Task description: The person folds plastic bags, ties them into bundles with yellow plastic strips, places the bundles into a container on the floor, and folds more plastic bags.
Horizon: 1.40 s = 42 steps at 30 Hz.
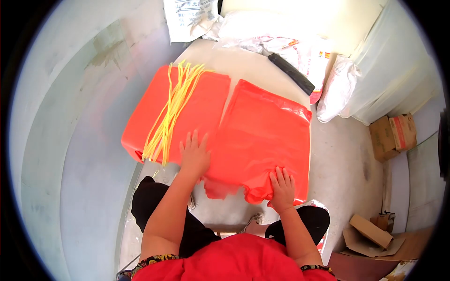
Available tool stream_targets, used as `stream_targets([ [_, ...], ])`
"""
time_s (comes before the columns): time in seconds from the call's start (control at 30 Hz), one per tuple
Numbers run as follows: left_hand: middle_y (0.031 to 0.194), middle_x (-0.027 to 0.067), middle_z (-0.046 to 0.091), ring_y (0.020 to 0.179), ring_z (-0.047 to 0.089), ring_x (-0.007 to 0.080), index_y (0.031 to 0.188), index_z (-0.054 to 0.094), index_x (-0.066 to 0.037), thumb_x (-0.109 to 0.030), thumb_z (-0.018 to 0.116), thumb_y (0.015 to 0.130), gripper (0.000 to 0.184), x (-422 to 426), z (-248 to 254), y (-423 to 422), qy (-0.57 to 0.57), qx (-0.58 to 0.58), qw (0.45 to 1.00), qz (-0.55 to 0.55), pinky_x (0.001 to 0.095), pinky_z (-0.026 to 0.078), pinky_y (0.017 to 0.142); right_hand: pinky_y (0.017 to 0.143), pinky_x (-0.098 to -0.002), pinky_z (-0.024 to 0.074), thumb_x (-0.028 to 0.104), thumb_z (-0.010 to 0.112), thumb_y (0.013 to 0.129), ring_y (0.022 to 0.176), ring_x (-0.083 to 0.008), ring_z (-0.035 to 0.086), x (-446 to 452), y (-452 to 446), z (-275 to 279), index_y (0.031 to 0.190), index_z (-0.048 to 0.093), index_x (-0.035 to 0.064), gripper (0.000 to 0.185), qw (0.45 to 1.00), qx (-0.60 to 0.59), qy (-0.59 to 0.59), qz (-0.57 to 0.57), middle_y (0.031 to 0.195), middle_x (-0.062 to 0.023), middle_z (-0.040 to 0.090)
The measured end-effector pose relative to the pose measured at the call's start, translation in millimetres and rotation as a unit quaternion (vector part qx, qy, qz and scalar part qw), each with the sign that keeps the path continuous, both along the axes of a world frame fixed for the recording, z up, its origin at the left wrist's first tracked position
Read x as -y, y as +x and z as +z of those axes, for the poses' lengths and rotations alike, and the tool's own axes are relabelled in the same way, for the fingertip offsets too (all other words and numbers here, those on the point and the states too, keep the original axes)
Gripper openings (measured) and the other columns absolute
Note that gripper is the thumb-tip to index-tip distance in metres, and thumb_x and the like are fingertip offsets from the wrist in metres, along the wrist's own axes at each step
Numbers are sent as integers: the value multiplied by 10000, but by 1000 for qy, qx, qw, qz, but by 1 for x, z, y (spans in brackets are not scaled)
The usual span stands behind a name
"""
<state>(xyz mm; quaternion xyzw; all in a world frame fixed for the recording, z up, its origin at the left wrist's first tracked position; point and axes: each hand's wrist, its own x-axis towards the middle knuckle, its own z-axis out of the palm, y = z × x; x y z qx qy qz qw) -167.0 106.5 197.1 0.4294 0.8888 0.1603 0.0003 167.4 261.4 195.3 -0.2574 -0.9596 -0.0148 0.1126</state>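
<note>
Two stacks of red plastic sheets or bags lie side by side on a pale table. A bundle of yellow strips rests across the left red stack. My left hand lies palm down with fingers spread, at the seam between the two stacks. On the near right corner of the right red stack, my right hand rests with its fingers stretched out over the plastic. Crumpled red plastic bunches beside it, and the near edge hangs loosely. My right thumb is not clearly visible.
A black roll lies at the table's far right, by white printed sacks. Another white sack stands beside them. Cardboard boxes sit by the right wall, with opened cardboard nearer me. A pale wall runs along the left.
</note>
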Motion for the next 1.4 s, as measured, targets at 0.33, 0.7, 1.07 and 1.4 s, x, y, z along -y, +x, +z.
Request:
stream_targets([
  [0.33, 1651, 204, 354, 1541, 291, 415, 1545, 467, -86, -384, 657, 957, 686, -24, 22, 40, 30, 39, 985, -166, 618, 259, 1223, 1188, -555, 325, 115, 695, 814, 1466, -370, 429, -1, -1, 4, 1437, 575, 142, 635, 1000, 4, -8, -11, 1585, -125, 478],
  [0.7, 1669, 153, 335, 1548, 276, 383, 1575, 430, -130, -463, 876, 743, 1001, -50, 47, 109, -60, 36, 882, -466, 613, 250, 1231, 1164, -535, 364, 183, 699, 827, 1440, -351, 463, -1, -1, 4, 1401, 600, 137, 584, 999, -32, -4, -15, 1552, -113, 510],
  [1.07, 1670, 138, 342, 1538, 310, 379, 1569, 446, -199, -323, 900, 729, 963, -40, 39, 106, -60, -10, 892, -448, 625, 304, 1194, 1160, -541, 368, 163, 684, 831, 1448, -362, 454, -4, -1, 7, 1390, 611, 138, 564, 999, -37, 4, -6, 1575, -116, 495],
  [1.4, 1699, 142, 282, 1561, 286, 366, 1604, 405, -247, -27, 791, 760, 953, -37, 23, 113, -69, -50, 903, -422, 579, 294, 1226, 1080, -520, 428, 138, 650, 887, 1378, -380, 503, -1, 4, 11, 1341, 609, 109, 457, 996, -75, 40, 15, 1502, -139, 545],
])
